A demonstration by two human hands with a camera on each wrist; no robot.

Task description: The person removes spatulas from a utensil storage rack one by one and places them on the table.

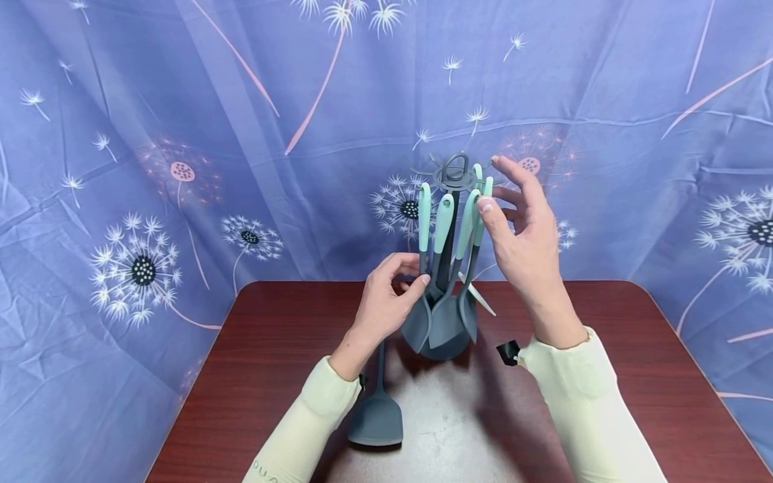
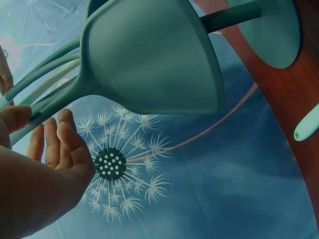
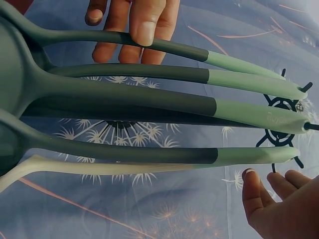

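A dark grey utensil stand with a hooked ring on top holds several kitchen utensils with mint handles. My left hand grips the dark shaft of the leftmost one, a spatula, thumb in front and fingers behind. Up by the ring, my right hand spreads thumb and fingers around the right side of the handles. Its thumb tip is close to one mint handle, and its forefinger reaches a hook's end. Whether that thumb touches is hard to tell.
Another spatula lies on the reddish-brown table, left of the stand and nearer me. Its mint handle shows in the left wrist view. A pale utensil hangs behind the others. A blue dandelion-print cloth hangs behind the table.
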